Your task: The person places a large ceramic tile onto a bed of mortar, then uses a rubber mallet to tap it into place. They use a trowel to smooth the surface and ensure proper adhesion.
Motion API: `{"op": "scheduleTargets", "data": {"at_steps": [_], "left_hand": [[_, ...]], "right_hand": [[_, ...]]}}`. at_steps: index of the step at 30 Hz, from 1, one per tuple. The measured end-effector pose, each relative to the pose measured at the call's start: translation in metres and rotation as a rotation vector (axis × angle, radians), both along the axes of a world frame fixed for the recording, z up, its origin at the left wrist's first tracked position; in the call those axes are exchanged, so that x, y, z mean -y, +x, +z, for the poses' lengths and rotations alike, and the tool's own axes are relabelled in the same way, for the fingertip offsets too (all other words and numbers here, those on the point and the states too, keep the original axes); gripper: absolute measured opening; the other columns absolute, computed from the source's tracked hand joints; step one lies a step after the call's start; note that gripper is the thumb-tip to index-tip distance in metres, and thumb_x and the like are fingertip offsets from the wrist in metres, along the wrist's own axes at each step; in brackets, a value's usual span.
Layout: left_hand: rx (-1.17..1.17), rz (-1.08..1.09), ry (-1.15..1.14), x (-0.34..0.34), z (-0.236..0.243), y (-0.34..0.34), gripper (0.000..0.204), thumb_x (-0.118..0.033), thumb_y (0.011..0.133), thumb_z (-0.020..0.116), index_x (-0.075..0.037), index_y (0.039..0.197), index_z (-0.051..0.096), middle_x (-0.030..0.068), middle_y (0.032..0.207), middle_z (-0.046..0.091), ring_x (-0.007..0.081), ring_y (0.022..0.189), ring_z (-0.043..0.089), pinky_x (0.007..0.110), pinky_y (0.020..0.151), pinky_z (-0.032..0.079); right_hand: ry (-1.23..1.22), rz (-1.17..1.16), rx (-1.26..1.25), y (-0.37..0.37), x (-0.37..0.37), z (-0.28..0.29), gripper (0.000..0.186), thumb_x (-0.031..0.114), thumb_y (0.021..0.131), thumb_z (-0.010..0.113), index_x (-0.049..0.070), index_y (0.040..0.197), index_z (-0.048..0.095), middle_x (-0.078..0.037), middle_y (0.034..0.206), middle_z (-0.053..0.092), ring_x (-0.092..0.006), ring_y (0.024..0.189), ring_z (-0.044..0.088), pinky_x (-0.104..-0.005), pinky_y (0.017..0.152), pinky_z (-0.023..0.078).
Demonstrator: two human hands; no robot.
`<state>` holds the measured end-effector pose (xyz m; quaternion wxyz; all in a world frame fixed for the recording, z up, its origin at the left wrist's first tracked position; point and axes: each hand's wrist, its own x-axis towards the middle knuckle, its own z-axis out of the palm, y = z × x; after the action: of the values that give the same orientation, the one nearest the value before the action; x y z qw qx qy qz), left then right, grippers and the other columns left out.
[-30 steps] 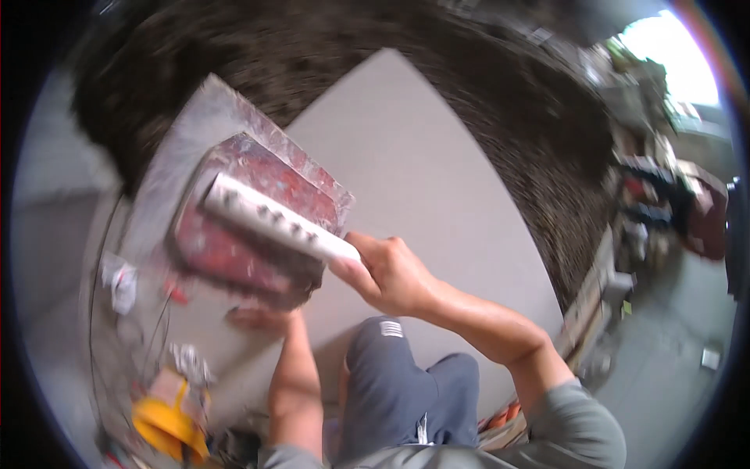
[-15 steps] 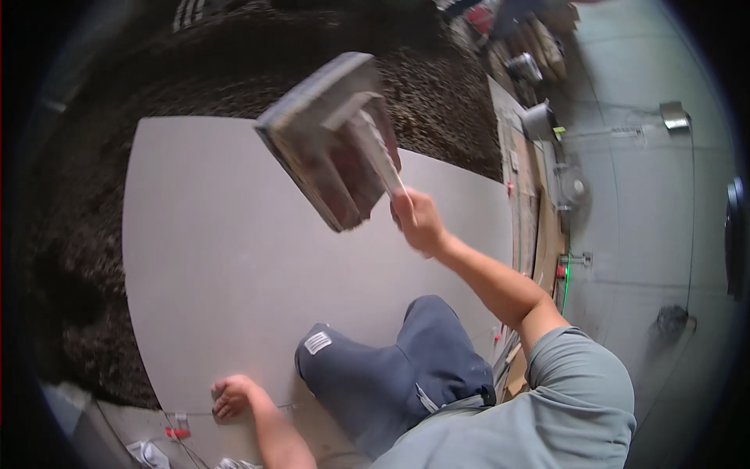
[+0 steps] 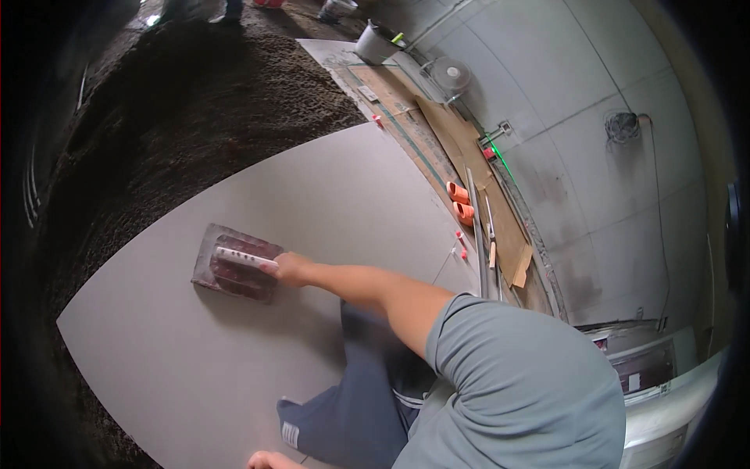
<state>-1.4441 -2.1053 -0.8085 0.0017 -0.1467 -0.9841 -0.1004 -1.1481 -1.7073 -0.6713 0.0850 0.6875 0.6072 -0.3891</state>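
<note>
A thick rectangular tamper (image 3: 226, 280) with a reddish body and a pale bar handle is in my right hand (image 3: 289, 270). My fingers are wrapped round the near end of the handle. The tamper is over the left-middle part of a large light-grey tile (image 3: 312, 211) and casts a shadow beside it; whether its base touches the tile I cannot tell. My left hand (image 3: 268, 460) shows only in part at the lower edge of the view, beside my knee, and its fingers are mostly cut off.
Dark, rough mortar (image 3: 203, 133) borders the tile. Along the right run a cardboard strip (image 3: 445, 133), orange slippers (image 3: 461, 205) and long metal bars (image 3: 475, 234). A grey bucket (image 3: 375, 43) and a fan (image 3: 451, 74) stand farther off, by a tiled wall (image 3: 547, 102).
The tamper in my right hand has come down from a raised, tilted position to low over the tile. My view has turned to the right, and my left hand shows less.
</note>
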Motion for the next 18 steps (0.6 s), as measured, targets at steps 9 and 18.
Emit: {"op": "scheduleTargets", "data": {"at_steps": [9,18], "left_hand": [[-0.03,-0.311,0.016,0.001,-0.015,0.045,0.058,-0.039,0.087,0.046,0.012,0.115,0.046,0.0326,0.125,0.048,0.0424,0.115,0.051,0.051,0.094,0.043],[-0.152,-0.656,0.068,0.011,-0.03,0.159,0.049,-0.036,0.086,0.048,0.009,0.106,0.051,0.0294,0.118,0.053,0.039,0.107,0.056,0.049,0.088,0.047]], "right_hand": [[0.085,-0.062,0.0,-0.005,0.018,0.023,0.076,0.07,0.093,0.04,0.001,0.097,0.072,-0.023,0.103,0.069,-0.0399,0.099,0.066,-0.0476,0.085,0.052],[0.248,-0.186,-0.292,0.008,0.051,-0.006,0.064,0.062,0.091,0.052,0.003,0.103,0.072,-0.02,0.101,0.071,-0.0358,0.093,0.07,-0.0467,0.082,0.055]]}}
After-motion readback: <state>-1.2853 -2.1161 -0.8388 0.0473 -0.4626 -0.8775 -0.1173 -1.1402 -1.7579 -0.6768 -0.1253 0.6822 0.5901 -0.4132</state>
